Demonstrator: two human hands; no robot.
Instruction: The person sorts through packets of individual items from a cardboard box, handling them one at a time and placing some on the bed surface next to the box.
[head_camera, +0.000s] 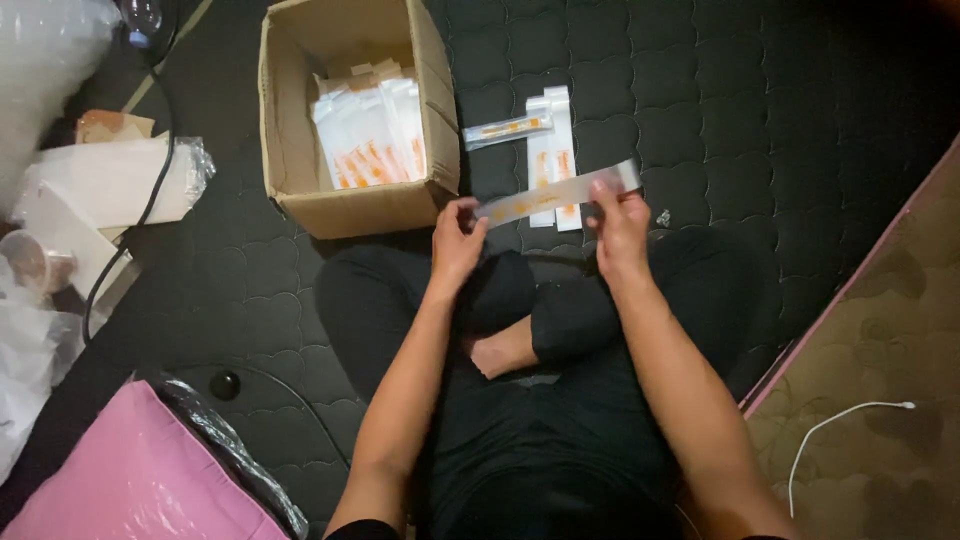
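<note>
While both hands pinch its ends, a narrow clear packet (556, 192) stretches taut.
Left hand (455, 240), right hand (618, 225); cardboard box (290, 170) of packets alongside.

Left edge is cutting off the white plastic bags (40, 60) and a pink package (130, 480). Print on the packets in the cardboard box (300, 150) is blurring into orange smears (too small to read). The right hand (620, 225) is covering part of the strip (555, 192). Bottom edge is cropping both forearms.
</note>
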